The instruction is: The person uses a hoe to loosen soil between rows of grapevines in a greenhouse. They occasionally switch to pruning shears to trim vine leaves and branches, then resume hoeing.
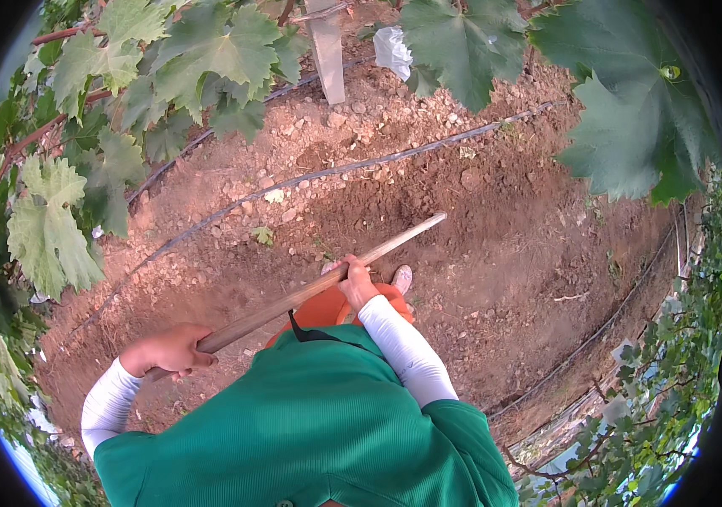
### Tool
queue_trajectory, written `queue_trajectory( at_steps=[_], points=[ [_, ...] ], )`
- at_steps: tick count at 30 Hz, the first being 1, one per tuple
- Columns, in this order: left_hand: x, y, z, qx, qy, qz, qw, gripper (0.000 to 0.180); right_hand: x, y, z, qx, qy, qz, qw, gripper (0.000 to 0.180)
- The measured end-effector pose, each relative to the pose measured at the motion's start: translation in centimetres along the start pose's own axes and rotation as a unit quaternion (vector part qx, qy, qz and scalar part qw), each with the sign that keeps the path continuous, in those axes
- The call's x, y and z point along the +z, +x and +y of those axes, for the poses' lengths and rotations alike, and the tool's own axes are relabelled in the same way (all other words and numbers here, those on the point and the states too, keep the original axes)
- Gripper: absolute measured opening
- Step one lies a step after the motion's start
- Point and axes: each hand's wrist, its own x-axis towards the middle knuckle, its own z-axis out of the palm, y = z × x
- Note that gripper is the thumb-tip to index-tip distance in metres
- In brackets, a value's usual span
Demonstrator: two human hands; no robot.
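Observation:
A long wooden pole [265, 313] slants across in front of my body, from low on the left up to the right. My left hand [170, 348] is wrapped round its lower left part. Farther along, my right hand [356, 281] grips it near the middle. The pole's pale far end [437, 219] points over the brown soil, and no tool head shows there. Whether the left end carries anything is hard to make out past my left hand.
Two dark hoses, one an irrigation hose [319, 175], cross the stony soil ahead. A post [325, 55] stands beyond, near a white crumpled bag [392, 52]. Large vine leaves [640, 110] hang overhead. Another hose [585, 345] and vines lie right. My shoes [403, 279] are below the pole.

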Motion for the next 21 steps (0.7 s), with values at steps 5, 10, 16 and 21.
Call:
queue_trajectory(
  at_steps=[5, 10, 16, 21],
  points=[
    [-2.0, -2.6, -1.9, -0.033, -0.04, -0.016, 0.999, 0.017, 3.7, -3.6, 3.2, 0.006, -0.044, -0.027, 0.999, 0.004],
    [-1.2, 4.1, -4.9, 0.033, -0.041, -0.06, 0.997, 0.015, 0.4, -0.2, -0.2, -0.095, -0.063, 0.035, 0.993, 0.009],
    [-1.1, 12.9, -1.0, 0.1, 0.012, -0.103, 0.99, 0.021, -5.9, 4.1, -9.4, -0.186, -0.049, 0.095, 0.977, 0.013],
    [-3.2, 11.7, 1.1, 0.082, 0.078, -0.085, 0.99, 0.02, -6.9, 6.7, -7.7, -0.17, -0.042, 0.092, 0.98, 0.013]
  ],
)
